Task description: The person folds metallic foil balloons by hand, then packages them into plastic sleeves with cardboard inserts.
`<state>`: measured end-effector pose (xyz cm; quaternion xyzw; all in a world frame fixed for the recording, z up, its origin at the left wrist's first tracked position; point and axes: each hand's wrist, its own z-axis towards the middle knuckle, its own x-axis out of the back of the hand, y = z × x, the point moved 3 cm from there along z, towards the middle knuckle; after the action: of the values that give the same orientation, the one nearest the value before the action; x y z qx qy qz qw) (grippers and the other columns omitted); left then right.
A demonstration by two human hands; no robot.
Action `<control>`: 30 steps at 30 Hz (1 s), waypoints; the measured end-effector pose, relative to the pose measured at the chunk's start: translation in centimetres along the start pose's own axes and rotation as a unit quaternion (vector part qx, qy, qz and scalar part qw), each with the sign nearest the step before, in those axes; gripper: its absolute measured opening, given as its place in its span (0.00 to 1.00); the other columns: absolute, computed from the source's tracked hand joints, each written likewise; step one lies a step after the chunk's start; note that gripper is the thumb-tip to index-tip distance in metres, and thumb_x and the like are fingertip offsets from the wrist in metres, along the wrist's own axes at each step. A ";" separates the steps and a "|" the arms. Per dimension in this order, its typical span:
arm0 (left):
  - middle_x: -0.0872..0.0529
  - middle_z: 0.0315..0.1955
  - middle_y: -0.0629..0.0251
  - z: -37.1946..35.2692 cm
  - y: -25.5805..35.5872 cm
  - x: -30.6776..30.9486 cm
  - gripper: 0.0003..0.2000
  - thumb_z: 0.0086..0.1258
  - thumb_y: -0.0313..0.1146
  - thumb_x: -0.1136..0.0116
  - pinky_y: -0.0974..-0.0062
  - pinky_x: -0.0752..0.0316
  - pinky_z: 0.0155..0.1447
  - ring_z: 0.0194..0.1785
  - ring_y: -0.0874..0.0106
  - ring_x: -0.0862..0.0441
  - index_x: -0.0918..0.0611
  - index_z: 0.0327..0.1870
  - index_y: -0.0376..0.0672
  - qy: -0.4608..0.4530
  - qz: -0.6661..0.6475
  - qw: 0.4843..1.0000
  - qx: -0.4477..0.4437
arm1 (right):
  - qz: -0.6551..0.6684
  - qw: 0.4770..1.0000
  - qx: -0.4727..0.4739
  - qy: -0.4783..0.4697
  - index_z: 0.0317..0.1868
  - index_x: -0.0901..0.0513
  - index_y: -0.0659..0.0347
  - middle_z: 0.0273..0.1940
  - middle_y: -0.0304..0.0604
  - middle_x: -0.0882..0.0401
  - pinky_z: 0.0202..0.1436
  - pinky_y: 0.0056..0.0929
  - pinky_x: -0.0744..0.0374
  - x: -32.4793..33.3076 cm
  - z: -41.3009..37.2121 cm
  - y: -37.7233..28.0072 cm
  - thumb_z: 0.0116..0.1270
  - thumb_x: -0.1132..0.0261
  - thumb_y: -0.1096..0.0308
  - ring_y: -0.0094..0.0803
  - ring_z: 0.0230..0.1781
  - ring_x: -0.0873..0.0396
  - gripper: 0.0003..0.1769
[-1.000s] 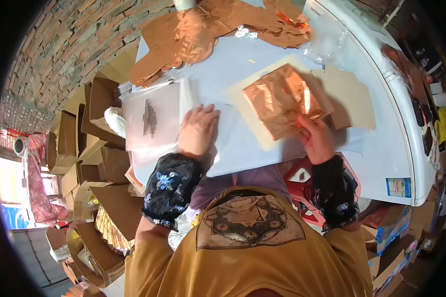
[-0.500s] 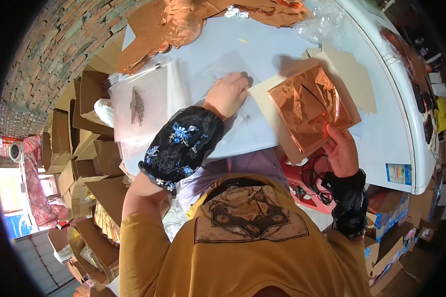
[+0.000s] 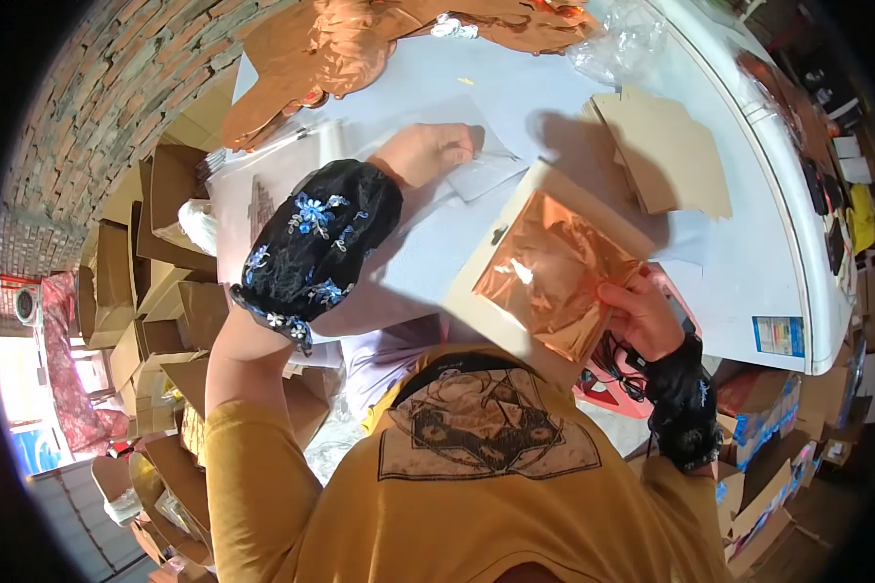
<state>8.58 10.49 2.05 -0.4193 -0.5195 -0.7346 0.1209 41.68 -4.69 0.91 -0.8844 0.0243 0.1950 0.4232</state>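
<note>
My right hand (image 3: 645,313) grips the lower right edge of a cardboard sheet (image 3: 467,291) with a folded copper-coloured foil piece (image 3: 554,267) lying on it. The sheet is tilted over the table's near edge. At the middle of the table, my left hand (image 3: 428,154) has its fingers curled together on a clear plastic bag (image 3: 486,170). More clear bags (image 3: 238,209) lie in a stack to the left, partly under the black embroidered sleeve.
Copper foil sheets (image 3: 345,49) lie along the table's far side, beside crumpled clear plastic (image 3: 617,49). Cardboard pieces (image 3: 666,155) are stacked at the right. Open cartons (image 3: 180,189) stand left of the table (image 3: 749,262). A red stool with black cable is below the table edge.
My right hand has brought the cardboard and foil left and nearer my body. My left hand has moved left and slightly away, and a clear bag has been lifted partly with it.
</note>
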 end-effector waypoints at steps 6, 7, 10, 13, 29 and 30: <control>0.15 0.35 0.58 0.4 0.4 -1.8 0.06 0.72 0.37 0.44 0.60 0.24 0.48 0.42 0.54 0.17 0.20 0.41 0.46 0.011 0.046 0.998 -0.038 | 0.005 0.995 -0.079 -0.054 0.62 0.25 0.66 0.57 0.44 0.19 0.62 0.31 0.20 -1.7 1.5 1.9 0.73 0.39 0.71 0.31 0.54 0.18 0.19; 0.15 0.35 0.58 0.2 0.7 -2.1 0.06 0.71 0.36 0.44 0.59 0.24 0.48 0.42 0.54 0.18 0.20 0.41 0.46 0.019 0.055 0.997 -0.052 | 0.016 0.994 -0.085 -0.061 0.62 0.25 0.66 0.57 0.44 0.19 0.62 0.31 0.20 -1.7 1.8 2.3 0.73 0.40 0.72 0.31 0.54 0.18 0.19; 0.16 0.36 0.60 -0.3 1.2 -2.5 0.06 0.70 0.36 0.44 0.58 0.24 0.49 0.44 0.55 0.18 0.20 0.40 0.46 0.029 0.064 0.994 -0.081 | 0.041 0.993 -0.088 -0.073 0.62 0.24 0.64 0.56 0.42 0.19 0.61 0.31 0.20 -1.5 2.8 2.8 0.73 0.39 0.72 0.30 0.53 0.18 0.18; 0.16 0.38 0.61 -0.9 1.6 -2.7 0.06 0.70 0.37 0.44 0.59 0.23 0.50 0.46 0.57 0.18 0.20 0.39 0.46 0.029 0.072 0.992 -0.104 | 0.048 0.994 -0.088 -0.048 0.61 0.24 0.63 0.54 0.40 0.18 0.61 0.31 0.19 -1.1 3.3 2.7 0.72 0.38 0.72 0.29 0.52 0.17 0.18; 0.30 0.62 0.49 -8.7 1.4 -3.7 0.25 0.60 0.39 0.29 0.54 0.35 0.69 0.69 0.46 0.34 0.27 0.55 0.41 0.088 0.167 0.977 -0.095 | -0.036 0.999 -0.038 0.011 0.58 0.23 0.62 0.50 0.39 0.17 0.55 0.30 0.18 -1.0 3.6 2.7 0.72 0.36 0.67 0.28 0.48 0.16 0.17; 0.29 0.61 0.50 -8.8 2.2 -3.7 0.24 0.61 0.38 0.30 0.55 0.33 0.68 0.67 0.47 0.32 0.26 0.55 0.41 0.098 0.181 0.977 -0.059 | -0.036 0.999 -0.036 0.005 0.58 0.22 0.62 0.50 0.39 0.16 0.55 0.31 0.18 -1.2 3.5 2.5 0.72 0.36 0.67 0.28 0.48 0.16 0.17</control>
<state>7.85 0.99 -0.18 -0.4389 -0.3764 -0.7676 0.2764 38.94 -3.77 -2.45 -0.9001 -0.0122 0.1765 0.3981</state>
